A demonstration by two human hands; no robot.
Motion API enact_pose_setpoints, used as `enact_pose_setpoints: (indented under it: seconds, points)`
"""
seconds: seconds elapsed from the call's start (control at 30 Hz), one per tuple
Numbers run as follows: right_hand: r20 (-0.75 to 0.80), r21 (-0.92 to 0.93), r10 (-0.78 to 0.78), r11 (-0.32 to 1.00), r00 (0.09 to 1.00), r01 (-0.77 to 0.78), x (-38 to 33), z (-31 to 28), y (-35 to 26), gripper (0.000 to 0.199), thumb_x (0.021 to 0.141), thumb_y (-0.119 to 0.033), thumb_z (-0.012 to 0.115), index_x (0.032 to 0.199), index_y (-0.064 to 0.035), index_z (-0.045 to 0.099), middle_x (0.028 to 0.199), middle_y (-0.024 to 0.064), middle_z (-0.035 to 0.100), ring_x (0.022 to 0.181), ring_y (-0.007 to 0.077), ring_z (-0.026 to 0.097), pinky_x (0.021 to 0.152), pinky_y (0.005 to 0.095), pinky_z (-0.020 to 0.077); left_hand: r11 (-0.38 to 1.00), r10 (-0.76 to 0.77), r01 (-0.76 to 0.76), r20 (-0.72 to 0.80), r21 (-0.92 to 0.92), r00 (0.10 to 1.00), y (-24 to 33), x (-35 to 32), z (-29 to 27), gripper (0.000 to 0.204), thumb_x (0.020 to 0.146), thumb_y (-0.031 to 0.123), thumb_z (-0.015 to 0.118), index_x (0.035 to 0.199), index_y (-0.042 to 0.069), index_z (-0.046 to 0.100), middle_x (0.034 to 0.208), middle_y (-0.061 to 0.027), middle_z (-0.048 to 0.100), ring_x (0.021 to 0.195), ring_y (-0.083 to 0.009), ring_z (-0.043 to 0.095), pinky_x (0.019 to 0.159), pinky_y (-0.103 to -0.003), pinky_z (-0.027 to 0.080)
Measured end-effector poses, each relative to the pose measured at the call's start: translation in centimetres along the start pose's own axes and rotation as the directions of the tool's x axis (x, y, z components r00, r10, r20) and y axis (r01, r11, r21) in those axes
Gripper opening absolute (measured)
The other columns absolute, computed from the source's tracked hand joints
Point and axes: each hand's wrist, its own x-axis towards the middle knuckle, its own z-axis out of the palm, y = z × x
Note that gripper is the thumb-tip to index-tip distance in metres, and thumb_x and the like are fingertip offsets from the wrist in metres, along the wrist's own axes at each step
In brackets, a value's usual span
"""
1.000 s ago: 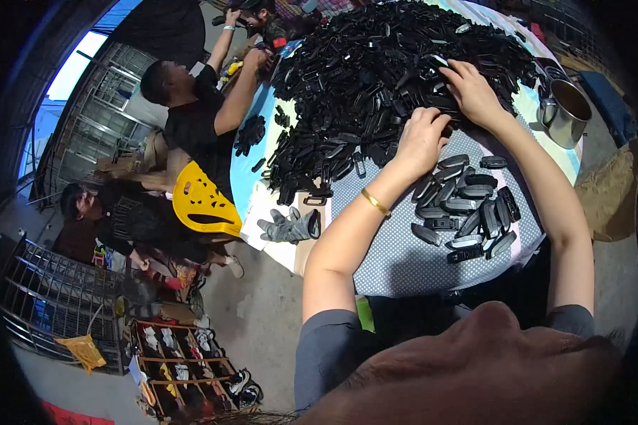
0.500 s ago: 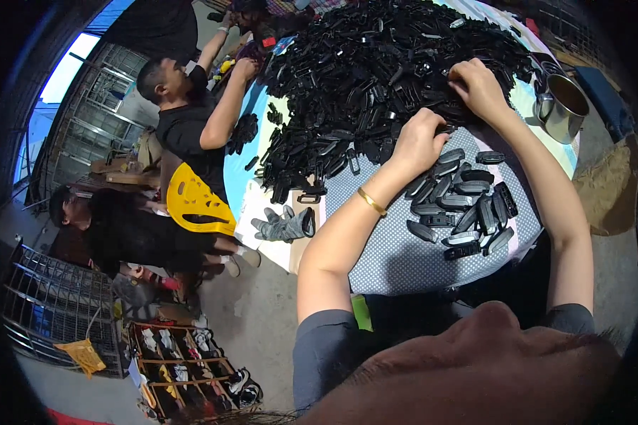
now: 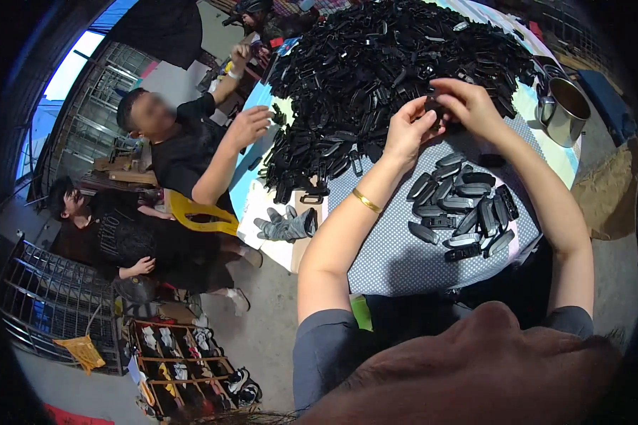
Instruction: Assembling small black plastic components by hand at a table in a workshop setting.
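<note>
My left hand (image 3: 405, 134) and my right hand (image 3: 477, 110) meet at the near edge of a big heap of black plastic parts (image 3: 347, 85). Between their fingertips is a small black plastic part (image 3: 432, 105), pinched from both sides; the fingers partly cover it, so its exact shape is unclear. Below my hands, a loose cluster of long black plastic pieces (image 3: 468, 205) lies on the dotted grey tablecloth (image 3: 397, 262). One dark piece (image 3: 492, 160) rests apart, beside my right forearm. A gold bangle circles my left wrist.
Grey gloves (image 3: 287, 225) lie at the table's left edge. A metal pot (image 3: 567, 110) stands at the right rim. Left of the table, a person (image 3: 184, 142) sits by a yellow plastic chair (image 3: 205, 219), with another person behind. A shoe rack (image 3: 184, 368) stands on the floor.
My hands have come together from apart, the right moving left off the heap, and now hold a black plastic part between them. The seated person has leaned back, hands raised off the table.
</note>
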Motion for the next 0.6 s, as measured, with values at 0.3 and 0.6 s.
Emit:
enact_pose_setpoints:
  seconds: [0.3,0.6]
  points:
    - [-0.102,-0.062,-0.135,0.990,0.986,0.129,0.2,-0.7,0.8,0.021,0.082,-0.012,0.057,0.100,-0.0006,0.060,0.088,0.0053,0.063,0.074,0.0088,0.058,0.066,0.0208,0.0464,0.997,0.038,-0.041,-0.050,-0.067,0.998,-0.1,-0.2,0.5,0.032,0.084,0.003,0.052,0.115,0.000,0.047,0.096,-0.0066,0.056,0.081,-0.0142,0.057,0.074,-0.027,0.051]
    - [-0.036,0.040,0.020,0.999,0.999,-0.018,-0.4,0.2,0.1,0.019,0.082,-0.014,0.058,0.095,-0.0007,0.062,0.083,0.0053,0.064,0.075,0.0083,0.058,0.069,0.0230,0.0466,0.995,0.049,-0.057,-0.090,-0.080,0.995,0.1,-0.1,0.4,0.028,0.083,0.004,0.053,0.111,-0.001,0.049,0.096,-0.0080,0.057,0.079,-0.0152,0.059,0.069,-0.026,0.051]
